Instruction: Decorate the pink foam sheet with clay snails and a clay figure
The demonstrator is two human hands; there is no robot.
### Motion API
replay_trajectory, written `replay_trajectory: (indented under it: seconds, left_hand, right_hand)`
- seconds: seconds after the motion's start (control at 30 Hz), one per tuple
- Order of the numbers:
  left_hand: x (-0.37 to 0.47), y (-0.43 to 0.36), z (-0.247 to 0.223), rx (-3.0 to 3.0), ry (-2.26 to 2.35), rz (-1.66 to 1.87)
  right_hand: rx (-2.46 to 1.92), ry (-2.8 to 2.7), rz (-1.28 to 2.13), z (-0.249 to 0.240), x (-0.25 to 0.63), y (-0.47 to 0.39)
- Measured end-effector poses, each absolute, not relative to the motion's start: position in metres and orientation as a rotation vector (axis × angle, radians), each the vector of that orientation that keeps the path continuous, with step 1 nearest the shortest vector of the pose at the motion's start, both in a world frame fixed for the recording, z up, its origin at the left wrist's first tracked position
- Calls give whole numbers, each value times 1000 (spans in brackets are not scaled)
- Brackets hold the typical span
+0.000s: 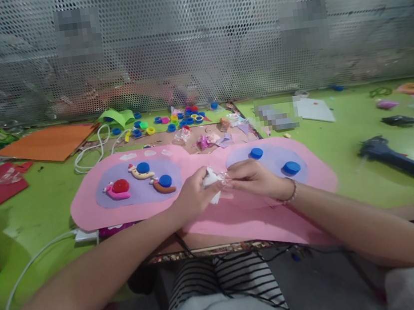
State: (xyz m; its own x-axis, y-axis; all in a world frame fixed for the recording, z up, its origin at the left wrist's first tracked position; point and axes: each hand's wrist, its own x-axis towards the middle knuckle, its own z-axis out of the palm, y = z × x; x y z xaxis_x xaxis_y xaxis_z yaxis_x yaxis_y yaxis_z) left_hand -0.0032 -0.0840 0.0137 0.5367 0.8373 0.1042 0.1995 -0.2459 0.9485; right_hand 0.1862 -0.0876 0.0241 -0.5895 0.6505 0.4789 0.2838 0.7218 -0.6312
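Note:
My left hand (pixel 192 196) is closed around a small white piece (pixel 212 180) whose exact kind I cannot make out. My right hand (pixel 255 178) pinches a bit of clear plastic film (pixel 226 180) right beside it. Both hands are over a pink paper shape (pixel 215 224) with purple ovals stuck on it. On the left oval (pixel 123 209) sit snail figures: a pink snail (pixel 118 190) with a red cap as its shell, a cream snail (pixel 141 171) and a brown snail (pixel 164 184) with blue caps. The right oval bears a blue cap (pixel 256 153) and another blue cap (pixel 291 168).
A dark glue gun (pixel 396 157) lies at the right, its cord trailing off the edge. Several coloured bottle caps (pixel 171 127) and scraps are scattered at the back. Orange paper (pixel 49 144) and a white cable (pixel 103 142) lie left. A perforated metal screen (pixel 193 41) stands behind.

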Motion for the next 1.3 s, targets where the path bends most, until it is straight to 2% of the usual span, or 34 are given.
replay_trajectory:
  seconds: [0.1, 0.23, 0.37, 0.47, 0.8, 0.97, 1.3]
  left_hand:
    - [-4, -85, 15, 1804, 844, 790]
    - [-5, -84, 14, 2169, 871, 835]
    - [-5, -81, 7, 2552, 858, 673]
    - [-6, -80, 2, 2629, 820, 551]
    - [-6, -84, 7, 2482, 747, 639]
    - [-2, -90, 15, 2106, 787, 686]
    - [1, -89, 15, 1675, 819, 718]
  right_hand:
    - [-796, -2044, 735, 25, 187, -89]
    - [-998, -1791, 883, 30, 191, -88]
    - [-1168, -1703, 901, 30, 197, -78]
    - [-1317, -1760, 873, 29, 200, -70]
    - [-1352, -1881, 778, 25, 198, -69]
    - [-1331, -1945, 636, 17, 199, -67]
    - [-1230, -1847, 749, 8, 199, -66]
